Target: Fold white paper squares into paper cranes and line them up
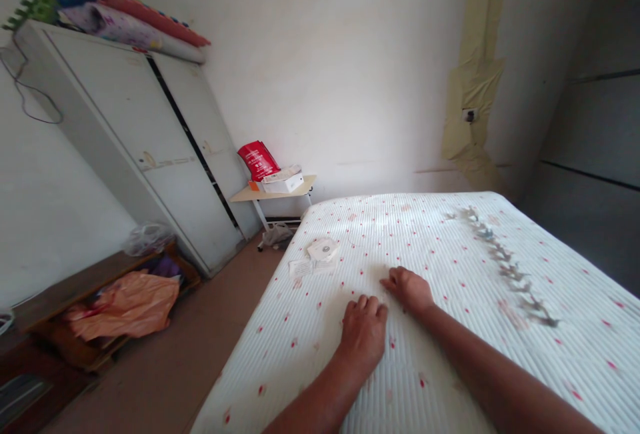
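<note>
Both of my hands rest on a white ribbed mattress [320, 354] dotted with small red and pink marks. My left hand [364, 327] lies palm down, fingers curled under towards the surface. Just ahead and to its right, my right hand [410, 289] is closed in a pinch, thumb side facing left. Whatever either hand holds is hidden or too small to make out. Beyond my left hand lie a pale many-sided card [323, 249] with a dark round mark and a printed paper slip [302, 267].
A slanting row of small grey-brown pieces [507, 267], blurred, lies on the mattress at right. A small table [245, 194] at the back bears a red bag [258, 161] and a white box [284, 184]. Grey lockers [125, 121] and a low wooden bench [50, 294] stand at left.
</note>
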A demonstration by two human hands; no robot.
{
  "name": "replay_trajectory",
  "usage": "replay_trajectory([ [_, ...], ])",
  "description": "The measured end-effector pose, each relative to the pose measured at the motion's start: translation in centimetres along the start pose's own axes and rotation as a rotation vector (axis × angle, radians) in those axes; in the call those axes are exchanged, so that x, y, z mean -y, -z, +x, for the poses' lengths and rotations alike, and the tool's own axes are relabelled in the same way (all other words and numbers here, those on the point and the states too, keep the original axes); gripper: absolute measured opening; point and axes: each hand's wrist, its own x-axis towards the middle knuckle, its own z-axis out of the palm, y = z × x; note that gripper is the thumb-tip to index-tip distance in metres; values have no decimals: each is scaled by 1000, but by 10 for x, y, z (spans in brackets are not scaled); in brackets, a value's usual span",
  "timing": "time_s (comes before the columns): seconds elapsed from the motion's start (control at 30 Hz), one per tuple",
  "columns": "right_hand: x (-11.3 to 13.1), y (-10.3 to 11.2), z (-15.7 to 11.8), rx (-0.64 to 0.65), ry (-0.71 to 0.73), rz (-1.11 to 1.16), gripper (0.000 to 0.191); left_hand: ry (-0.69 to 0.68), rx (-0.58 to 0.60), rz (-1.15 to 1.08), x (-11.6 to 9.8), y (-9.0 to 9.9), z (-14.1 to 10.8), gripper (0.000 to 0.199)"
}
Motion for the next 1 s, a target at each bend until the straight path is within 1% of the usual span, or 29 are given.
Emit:
replay_trajectory([
  [0.07, -11, 3, 4, 8, 7, 139, 28, 17, -3, -18, 0, 0, -1, 25],
  [0.13, -17, 4, 2, 32, 66, 242, 29, 28, -9, -30, 0, 0, -2, 26],
  [0.23, -14, 3, -7, 42, 130, 220, 22, 25, -17, -36, 0, -1, -3, 26],
  [0.33, -5, 0, -14, 14, 100, 126, 15, 28, -22, -35, -1, -2, -2, 27],
  [0.43, -1, 0, -12, 13, 44, 91, 16, 36, -24, -43, 0, -3, -2, 27],
  [0.5, -4, 2, -10, 0, 47, 128, 18, 48, -35, -68, 0, -3, -2, 27],
  [0.63, -11, 6, -16, 12, 219, 295, 15, 52, -74, -139, 1, -4, -3, 29],
  [0.7, -12, 8, -23, 41, 277, 354, 17, 52, -88, -161, 2, -3, -4, 29],
  [0.83, -11, 9, -30, 77, 290, 390, 25, 85, -135, -223, 3, -3, -6, 29],
  [0.93, -13, 8, -30, 62, 302, 420, 31, 134, -176, -304, 6, -2, -4, 29],
  [1.0, -15, 6, -29, 46, 317, 440, 31, 184, -200, -370, 8, -2, -2, 28],
])
